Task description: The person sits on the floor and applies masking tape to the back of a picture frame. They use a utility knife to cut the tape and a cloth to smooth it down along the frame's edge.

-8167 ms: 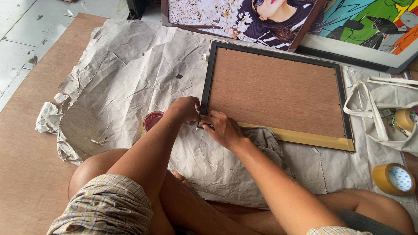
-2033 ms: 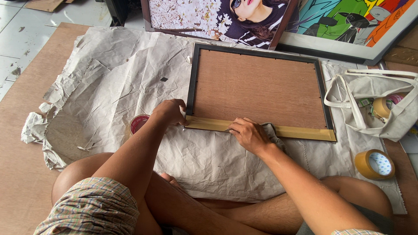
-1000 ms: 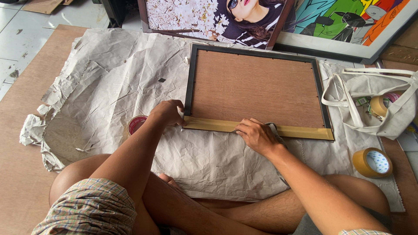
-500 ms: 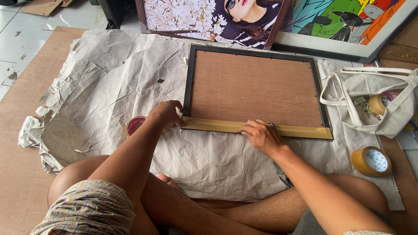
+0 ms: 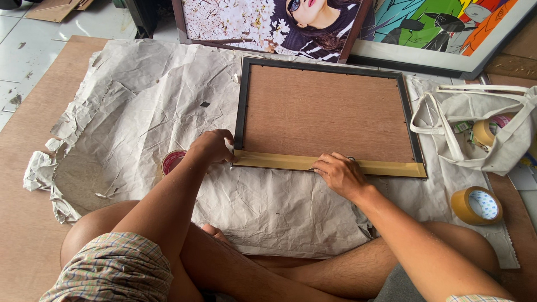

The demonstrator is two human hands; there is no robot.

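A seated person's left hand [image 5: 212,148] is pinching the black frame's [image 5: 241,106] corner while the flat right hand [image 5: 340,173] is pressing glossy tan tape [image 5: 386,166] along its near edge, on crumpled paper [image 5: 134,106] covering the floor.

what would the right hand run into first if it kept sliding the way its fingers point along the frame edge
The right hand points left along the tan tape strip. Sliding on, it would likely meet the left hand at the frame corner; only bare tape lies between them.
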